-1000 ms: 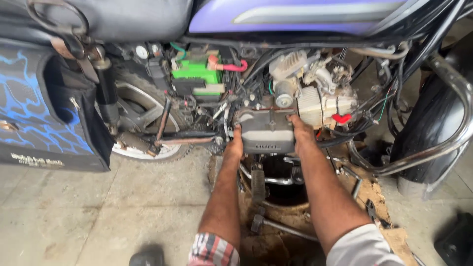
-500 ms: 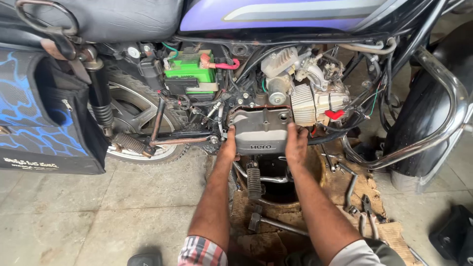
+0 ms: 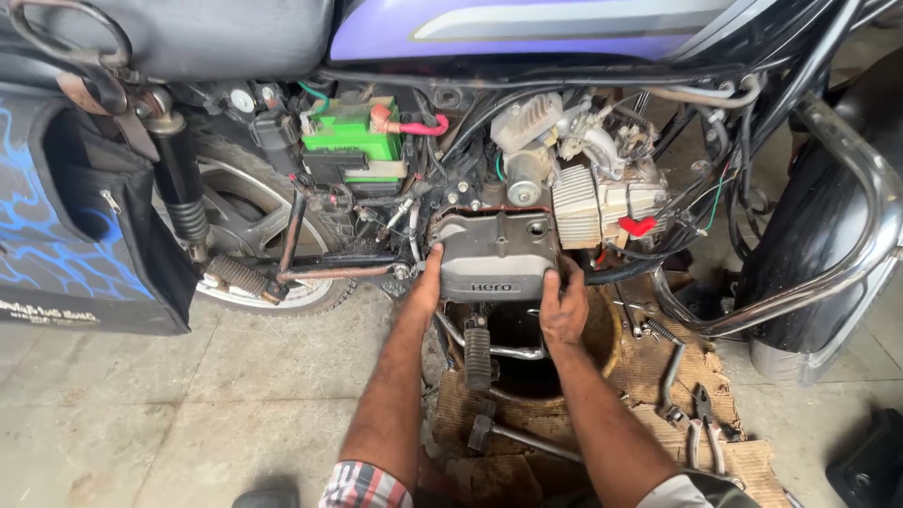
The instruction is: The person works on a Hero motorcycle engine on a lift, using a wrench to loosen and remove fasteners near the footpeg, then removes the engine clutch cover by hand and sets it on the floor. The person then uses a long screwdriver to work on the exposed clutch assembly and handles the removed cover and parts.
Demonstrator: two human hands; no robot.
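I grip the grey engine cover (image 3: 497,256) with both hands, left hand (image 3: 428,280) and right hand (image 3: 562,309) clasping its sides. I should keep it level and square against the engine (image 3: 574,188)

Grey concrete floor (image 3: 141,414) in even daylight, with oil-stained cardboard (image 3: 658,376) spread beneath the motorcycle (image 3: 527,28)

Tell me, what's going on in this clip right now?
A person crouches beside a motorcycle with both hands on its grey engine cover. The left hand presses the cover's left edge and the right hand holds its lower right corner, against the engine. A dark pan sits on the floor below it. Pliers and other tools lie on cardboard to the right. A green battery shows under the seat.
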